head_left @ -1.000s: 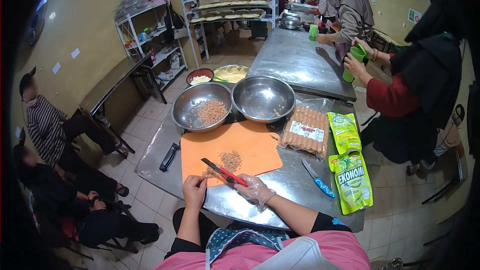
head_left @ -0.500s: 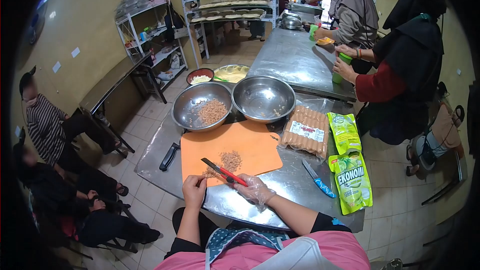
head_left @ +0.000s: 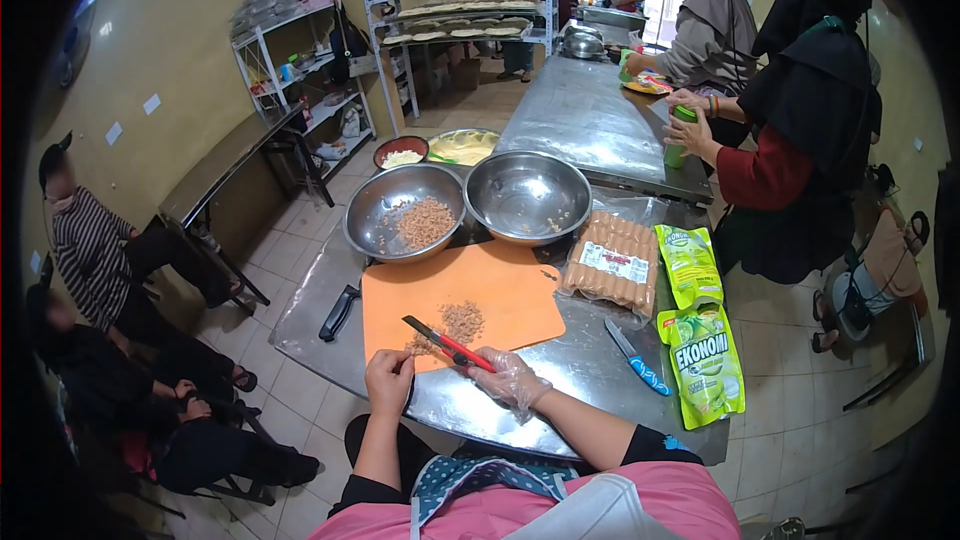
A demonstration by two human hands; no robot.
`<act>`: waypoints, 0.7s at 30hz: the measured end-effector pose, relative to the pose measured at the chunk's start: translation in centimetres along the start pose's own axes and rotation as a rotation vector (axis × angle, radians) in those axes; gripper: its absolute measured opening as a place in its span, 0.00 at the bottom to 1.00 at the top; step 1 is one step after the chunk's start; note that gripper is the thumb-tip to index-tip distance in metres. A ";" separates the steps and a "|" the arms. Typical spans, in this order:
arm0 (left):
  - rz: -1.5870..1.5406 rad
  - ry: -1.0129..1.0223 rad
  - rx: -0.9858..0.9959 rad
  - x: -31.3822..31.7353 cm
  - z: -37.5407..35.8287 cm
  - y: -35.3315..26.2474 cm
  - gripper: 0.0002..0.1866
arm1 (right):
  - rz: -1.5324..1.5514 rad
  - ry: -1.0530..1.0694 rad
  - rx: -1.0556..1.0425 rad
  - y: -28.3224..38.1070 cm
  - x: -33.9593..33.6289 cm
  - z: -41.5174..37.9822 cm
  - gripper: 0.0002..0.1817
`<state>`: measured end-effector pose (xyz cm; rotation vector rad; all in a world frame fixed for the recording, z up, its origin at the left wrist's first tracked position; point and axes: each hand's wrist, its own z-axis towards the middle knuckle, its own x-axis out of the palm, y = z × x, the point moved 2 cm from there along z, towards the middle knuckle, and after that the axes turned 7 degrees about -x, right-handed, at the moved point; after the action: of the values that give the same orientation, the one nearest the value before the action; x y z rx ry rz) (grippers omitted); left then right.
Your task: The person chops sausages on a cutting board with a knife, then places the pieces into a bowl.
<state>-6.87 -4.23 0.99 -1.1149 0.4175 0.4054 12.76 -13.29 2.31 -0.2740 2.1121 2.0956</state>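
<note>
My right hand (head_left: 508, 380), in a clear plastic glove, is closed on a red-handled knife (head_left: 455, 348) with a dark blade pointing up and left. Close to the blade tip, my left hand (head_left: 389, 380) is bare, its fingers pinched together at the front edge of the orange cutting board (head_left: 520, 315); what it holds, if anything, is too small to name. Chopped brown pieces (head_left: 462, 322) lie on the board beside the blade. Behind the board are a metal bowl (head_left: 365, 202) with more chopped pieces and a second metal bowl (head_left: 520, 190) with a few bits.
Right of the board lie packed sausages (head_left: 612, 258), a blue-handled knife (head_left: 648, 374) and two green pouches (head_left: 703, 364). A black handle (head_left: 340, 314) lies at the left. Co-workers stand at the long metal table (head_left: 570, 120); people sit at the left.
My hands and the red knife have not visibly moved. At the right, the co-worker in red sleeves has shifted their hands on the green container, and the person behind has moved slightly.
</note>
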 end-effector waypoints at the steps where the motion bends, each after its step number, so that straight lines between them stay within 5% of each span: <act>1: 0.008 -0.001 0.006 0.0 0.0 0.0 0.04 | 0.001 0.000 0.001 0.0 0.0 0.0 0.12; 21: 0.021 -0.005 0.023 0.1 0.0 0.3 0.04 | -0.023 -0.014 0.011 0.4 -0.1 0.0 0.12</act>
<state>-6.91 -4.04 0.66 -1.0882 0.4289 0.4209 12.71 -13.31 2.73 -0.2801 2.1017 2.0663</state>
